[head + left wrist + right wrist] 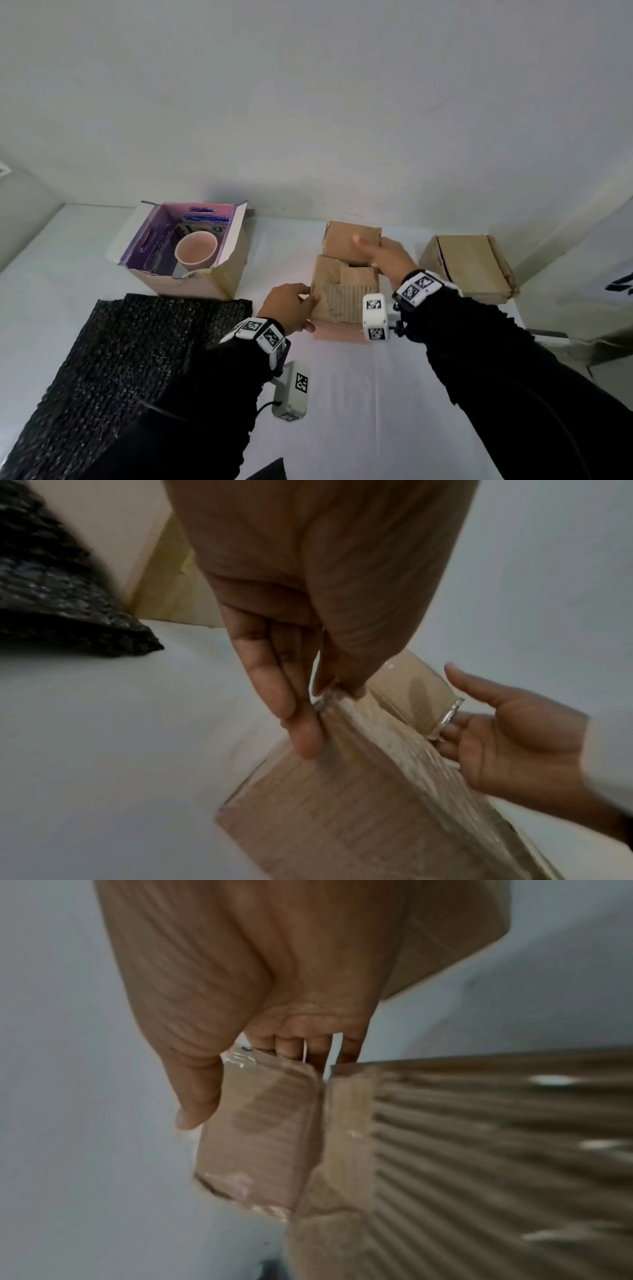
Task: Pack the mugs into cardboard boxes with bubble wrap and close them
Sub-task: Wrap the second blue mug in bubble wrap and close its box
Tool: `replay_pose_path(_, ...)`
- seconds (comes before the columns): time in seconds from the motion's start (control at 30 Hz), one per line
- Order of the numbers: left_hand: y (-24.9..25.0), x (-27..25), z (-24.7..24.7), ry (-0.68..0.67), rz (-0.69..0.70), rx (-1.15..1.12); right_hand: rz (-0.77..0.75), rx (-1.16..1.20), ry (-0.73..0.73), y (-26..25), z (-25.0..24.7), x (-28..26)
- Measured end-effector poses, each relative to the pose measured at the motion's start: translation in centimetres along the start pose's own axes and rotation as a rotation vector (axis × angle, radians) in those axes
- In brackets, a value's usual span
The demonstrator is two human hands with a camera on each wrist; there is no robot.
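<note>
A brown cardboard box [342,294] [342,818] [479,1150] stands mid-table with its top flaps partly raised; what is inside is hidden. My left hand [291,305] [322,715] pinches the box's front-left corner edge, fingers on the side and thumb on top. My right hand [383,257] [222,1074] [507,737] is at the right flap [260,1123] [411,693]. Its straight fingers lie behind the flap's taped edge and the thumb sticks out free. A pink mug [197,253] sits in an open purple-lined box [226,277] at the left.
A sheet of black bubble wrap [137,359] [51,588] lies on the white table in front of the purple-lined box. Another brown box [469,267], its top shut, stands to the right near the table's edge. A wall runs close behind the boxes.
</note>
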State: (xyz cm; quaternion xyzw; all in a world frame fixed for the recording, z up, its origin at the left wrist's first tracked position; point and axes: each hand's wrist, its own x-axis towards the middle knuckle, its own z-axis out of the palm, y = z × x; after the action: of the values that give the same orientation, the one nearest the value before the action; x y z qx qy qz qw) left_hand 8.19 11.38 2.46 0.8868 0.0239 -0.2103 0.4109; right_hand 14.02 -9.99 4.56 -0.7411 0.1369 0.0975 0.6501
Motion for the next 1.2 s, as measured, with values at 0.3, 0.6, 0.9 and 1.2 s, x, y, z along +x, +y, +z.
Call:
replay_pose_path(0.3, 0.7, -0.1, -0.1, 0.002, -0.045, -0.014, -0.374, -0.214, -0.078, -3.2, -0.1, -1.0)
replay_pose_path(0.6, 0.6, 0.2, 0.0, 0.012, -0.094, -0.17, -0.758, -0.843, -0.069, 4.8, 1.3, -5.4)
replay_pose_path(0.9, 0.0, 0.1, 0.4, 0.04, -0.076, -0.228, -1.117, -0.915, 0.037, 8.6, 1.1, -8.1)
replay_pose_path(1.2, -0.3, 0.4, 1.1, 0.031, -0.024, -0.253, -1.001, -1.282, -0.099, 9.3, 1.5, -6.3)
